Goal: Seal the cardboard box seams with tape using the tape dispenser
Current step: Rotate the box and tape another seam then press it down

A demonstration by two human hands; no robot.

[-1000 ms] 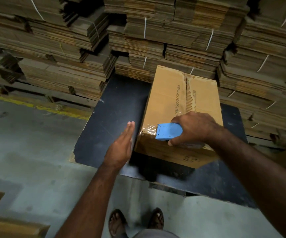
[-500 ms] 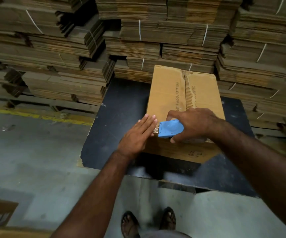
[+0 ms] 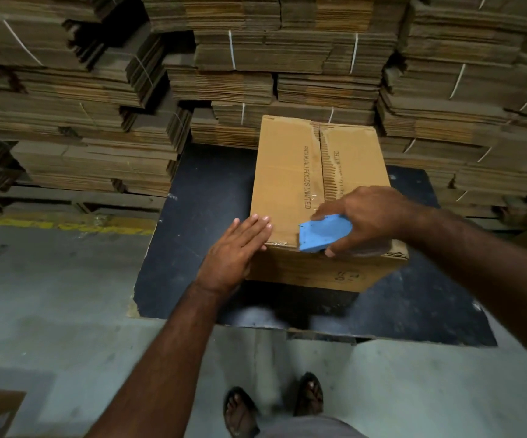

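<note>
- While the right hand [image 3: 372, 216] grips the blue tape dispenser [image 3: 323, 233] at the near top edge of the cardboard box [image 3: 287, 172], the step in hand is taping along that edge.
- Left hand [image 3: 236, 251] lies flat, fingers straight, pressing the box's near-left corner; it holds nothing.
- Box stands on a dark board [image 3: 198, 216] w/ its centre seam [image 3: 320, 159] looking untaped, though glare makes this unsure.
- Next move prob. calls for a steady pull, then the centre seam.

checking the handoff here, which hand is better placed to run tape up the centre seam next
Right. The right hand already grips the blue tape dispenser at the near edge of the box, close to its centre seam. The left hand lies flat, steadying the near-left corner.
</note>
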